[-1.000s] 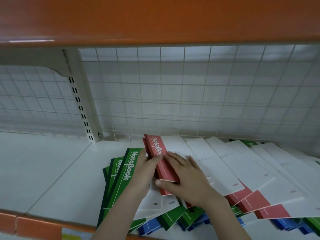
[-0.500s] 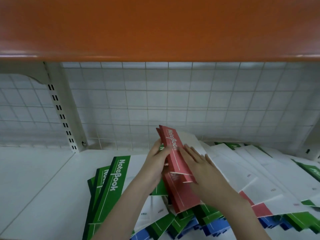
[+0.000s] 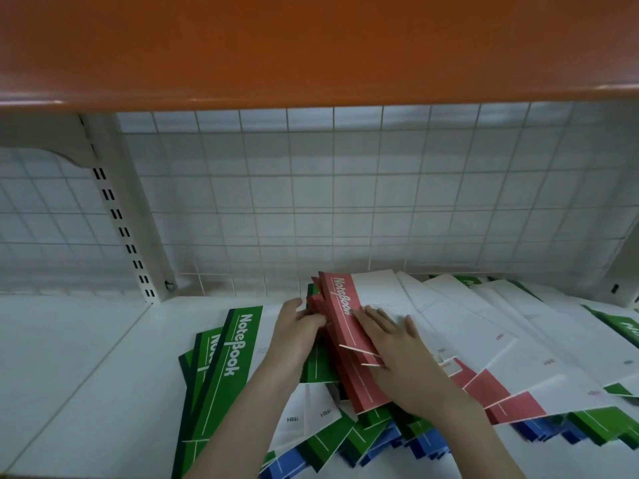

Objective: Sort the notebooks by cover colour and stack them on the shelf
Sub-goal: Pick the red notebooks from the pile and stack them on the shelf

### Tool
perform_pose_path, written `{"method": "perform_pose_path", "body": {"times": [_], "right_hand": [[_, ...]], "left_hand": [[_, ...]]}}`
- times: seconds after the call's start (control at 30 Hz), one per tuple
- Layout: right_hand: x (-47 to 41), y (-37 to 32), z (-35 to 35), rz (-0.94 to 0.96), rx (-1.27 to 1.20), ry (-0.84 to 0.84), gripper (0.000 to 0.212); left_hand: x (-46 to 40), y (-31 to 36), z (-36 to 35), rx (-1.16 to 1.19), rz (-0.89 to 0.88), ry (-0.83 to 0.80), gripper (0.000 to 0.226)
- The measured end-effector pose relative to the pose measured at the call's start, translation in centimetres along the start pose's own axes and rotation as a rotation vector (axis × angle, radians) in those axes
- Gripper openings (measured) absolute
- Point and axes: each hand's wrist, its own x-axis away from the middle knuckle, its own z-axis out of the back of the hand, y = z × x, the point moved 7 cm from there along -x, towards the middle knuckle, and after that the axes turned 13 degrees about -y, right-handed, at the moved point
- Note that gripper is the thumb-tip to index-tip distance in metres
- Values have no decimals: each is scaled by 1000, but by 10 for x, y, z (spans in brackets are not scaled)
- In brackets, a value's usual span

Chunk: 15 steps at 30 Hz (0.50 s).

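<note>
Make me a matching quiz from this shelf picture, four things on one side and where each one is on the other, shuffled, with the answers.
Things:
1. red-spined notebooks
2. green-spined notebooks
3. blue-covered notebooks
4. orange upper shelf

Places:
A. overhead, across the top of the view
B. between the left hand and the right hand
C. at the bottom of the heap, near the front edge
D. left of the left forearm

Pairs: 1-B, 2-D, 3-C, 4-A
</note>
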Motion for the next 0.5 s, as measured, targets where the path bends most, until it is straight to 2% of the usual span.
{"method": "perform_pose_path", "body": {"times": [0.1,0.17,0.23,0.3,0.37,0.43,0.5], "right_hand": [[1,0,1,-1,-21,26,70],[1,-1,0,0,-11,37,73],[2,-6,-3,21,16,19,91],[3,-11,-6,56,-12,-33,107],[5,-14,-2,102,-119,-55,111],[8,-11,10,131,-344,2,94],[11,3,27,75,-441,172,63]], "left_hand": [[0,-2,-2,185,-11,-8,41],[0,-7,-15,156,55,-138,42],[0,-14,-24,82,84,-204,41],[0,-16,-21,70,65,-159,37],[0,-14,-16,57,45,-121,30],[2,-9,-11,46,17,-117,32],[3,2,-4,40,-38,-120,35]]}}
